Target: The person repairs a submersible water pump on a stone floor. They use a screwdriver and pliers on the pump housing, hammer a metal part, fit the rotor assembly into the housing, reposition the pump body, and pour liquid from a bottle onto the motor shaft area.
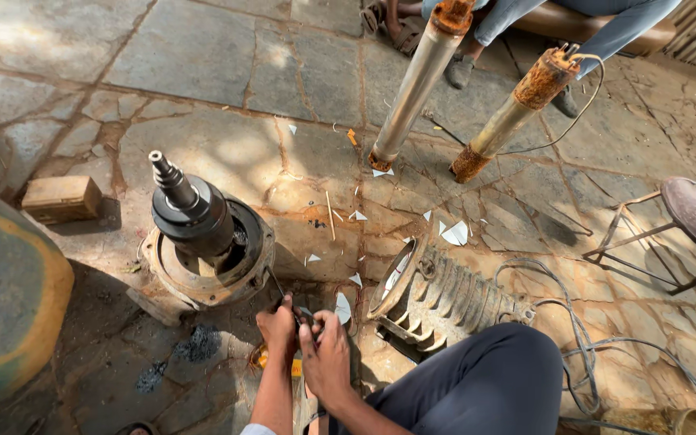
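My left hand (pixel 277 326) and my right hand (pixel 325 354) meet low in the view, just in front of my dark-trousered knee. Both are closed around a small dark tool (pixel 303 316) whose thin shaft runs up toward the motor housing (pixel 172 278). Its exact kind is hidden by my fingers. Something yellow-orange (pixel 295 368) shows beneath my hands. A black rotor with a stepped steel shaft (pixel 191 209) stands upright in that rusty round housing, just left of my hands. A finned grey motor casing (pixel 449 298) lies on its side to the right of them.
Two rusty pump cylinders (pixel 419 80) (pixel 517 109) lean at the back, by another person's legs (pixel 517 16). A metal stool (pixel 694 213) stands right, cables (pixel 577 338) coil lower right, a wooden block (pixel 62 199) and a blue-yellow drum (pixel 6 298) sit left. White scraps (pixel 454 234) litter the stone floor.
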